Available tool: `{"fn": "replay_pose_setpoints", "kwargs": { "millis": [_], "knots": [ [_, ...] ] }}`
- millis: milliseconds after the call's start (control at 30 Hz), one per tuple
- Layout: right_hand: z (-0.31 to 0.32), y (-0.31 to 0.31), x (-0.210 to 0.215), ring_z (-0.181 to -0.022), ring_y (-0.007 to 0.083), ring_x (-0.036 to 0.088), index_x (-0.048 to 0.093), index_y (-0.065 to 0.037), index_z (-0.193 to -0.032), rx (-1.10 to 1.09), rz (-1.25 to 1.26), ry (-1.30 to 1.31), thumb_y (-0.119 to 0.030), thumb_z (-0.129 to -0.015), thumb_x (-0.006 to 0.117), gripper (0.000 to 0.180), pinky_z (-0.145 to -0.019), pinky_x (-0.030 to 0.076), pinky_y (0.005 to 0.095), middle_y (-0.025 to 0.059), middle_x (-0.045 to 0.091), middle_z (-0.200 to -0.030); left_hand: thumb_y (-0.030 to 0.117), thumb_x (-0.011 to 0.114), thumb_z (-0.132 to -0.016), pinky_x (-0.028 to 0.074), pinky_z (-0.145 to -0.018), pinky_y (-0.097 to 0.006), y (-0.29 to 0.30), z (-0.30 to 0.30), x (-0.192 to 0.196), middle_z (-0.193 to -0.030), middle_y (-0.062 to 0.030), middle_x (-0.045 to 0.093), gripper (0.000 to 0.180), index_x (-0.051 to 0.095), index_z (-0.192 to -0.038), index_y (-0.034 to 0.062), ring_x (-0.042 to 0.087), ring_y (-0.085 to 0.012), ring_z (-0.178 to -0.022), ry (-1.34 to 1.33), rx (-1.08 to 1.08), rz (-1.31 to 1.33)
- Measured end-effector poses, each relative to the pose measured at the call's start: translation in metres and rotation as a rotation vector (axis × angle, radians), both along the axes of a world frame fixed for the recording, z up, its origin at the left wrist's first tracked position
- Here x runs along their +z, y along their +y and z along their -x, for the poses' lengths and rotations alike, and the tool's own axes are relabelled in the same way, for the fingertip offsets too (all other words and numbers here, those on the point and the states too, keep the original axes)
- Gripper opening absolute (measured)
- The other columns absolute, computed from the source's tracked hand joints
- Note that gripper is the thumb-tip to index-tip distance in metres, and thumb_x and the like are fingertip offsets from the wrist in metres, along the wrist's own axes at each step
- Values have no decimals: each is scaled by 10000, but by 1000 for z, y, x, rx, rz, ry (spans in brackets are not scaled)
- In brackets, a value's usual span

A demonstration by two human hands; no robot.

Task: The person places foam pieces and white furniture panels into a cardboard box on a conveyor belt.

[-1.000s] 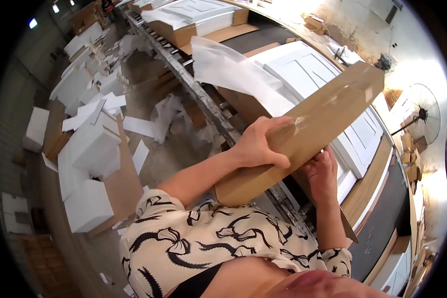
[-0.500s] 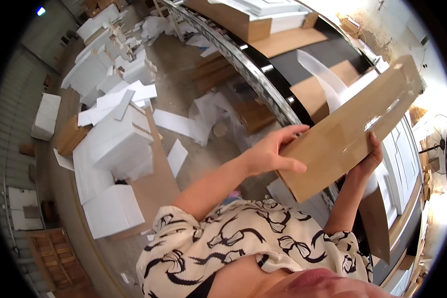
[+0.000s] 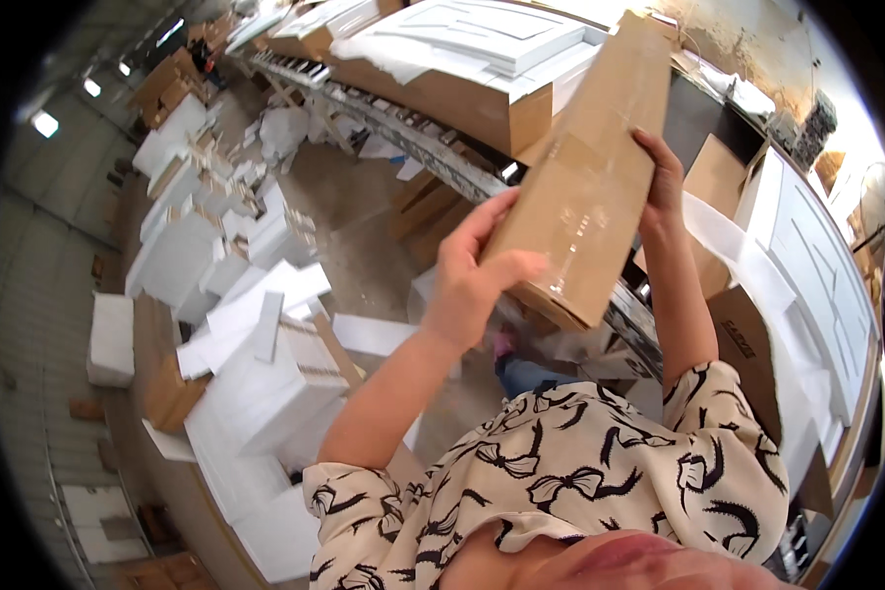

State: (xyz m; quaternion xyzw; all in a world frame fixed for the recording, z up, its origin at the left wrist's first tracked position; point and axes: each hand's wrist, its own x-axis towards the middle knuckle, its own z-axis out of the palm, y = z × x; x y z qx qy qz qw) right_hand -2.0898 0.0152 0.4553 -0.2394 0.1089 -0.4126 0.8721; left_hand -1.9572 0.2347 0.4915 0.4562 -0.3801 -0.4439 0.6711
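At the far left stood one white block (image 3: 111, 339), beside a heap (image 3: 251, 398) of white pieces too many to count. One left hand (image 3: 470, 270) gripped the near left edge of one long brown carton (image 3: 592, 187), held up between both hands. One right hand (image 3: 663, 175) curled its fingers against its right edge. Farther right lay one white panel (image 3: 824, 285).
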Motion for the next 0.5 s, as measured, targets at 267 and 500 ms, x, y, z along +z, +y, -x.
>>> {"fn": "replay_pose_setpoints", "kwargs": {
  "millis": [267, 500],
  "knots": [
    [-186, -165, -4, -931, 224, 580, 523, -7, -1055, 14, -20, 24, -254, -768, 639, 397, -857, 471, 398, 96, 591, -989, 54, 546, -709, 480, -781, -274, -166, -184, 32, -1046, -97, 586, 511, 483, -1205, -52, 589, -165, -909, 42, -62, -86],
    [-264, -264, -8, -964, 240, 585, 505, 0, -1117, -165, -66, 223, -275, -850, 575, 391, -834, 492, 419, 109, 579, -1078, 43, 566, -710, 462, -767, -261, -285, -278, 14, -1015, -83, 601, 466, 524, -1166, -39, 585, -144, -879, 58, -142, -112]
  ]
}}
